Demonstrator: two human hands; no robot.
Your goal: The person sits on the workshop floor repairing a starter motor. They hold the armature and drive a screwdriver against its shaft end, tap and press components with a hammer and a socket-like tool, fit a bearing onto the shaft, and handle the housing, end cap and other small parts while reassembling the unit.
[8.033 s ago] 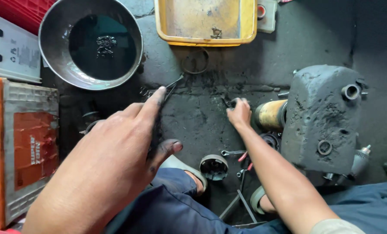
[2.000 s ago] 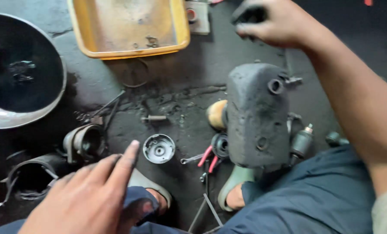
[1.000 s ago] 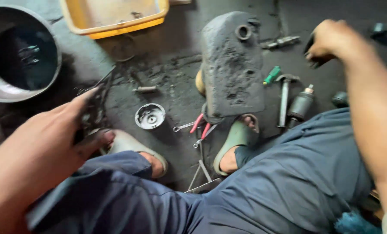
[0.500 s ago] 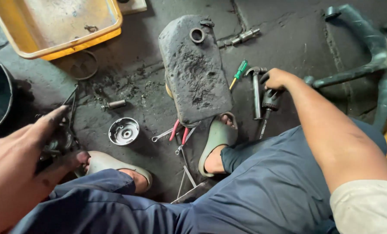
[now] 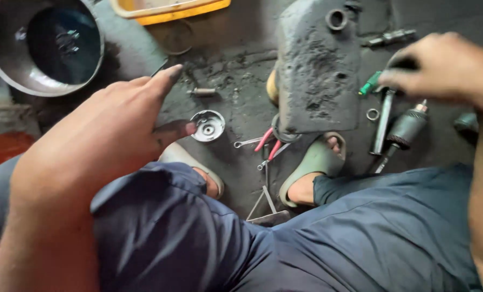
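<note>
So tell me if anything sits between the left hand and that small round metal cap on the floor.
Nothing visible does: the left hand hovers with its thumb tip close beside the round metal cap, only bare floor between.

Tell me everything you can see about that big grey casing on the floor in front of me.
The casing is a large, blocky part that looks like cast metal, coated in dark grime. It lies flat on the dirty floor, long side running away from the camera. A round port with a raised rim sits near its far end. Its near edge meets the toes of a foot in a green sandal, and a dark ring lies against its near left corner. Neither hand touches it; the right hand hovers beside it.
</note>
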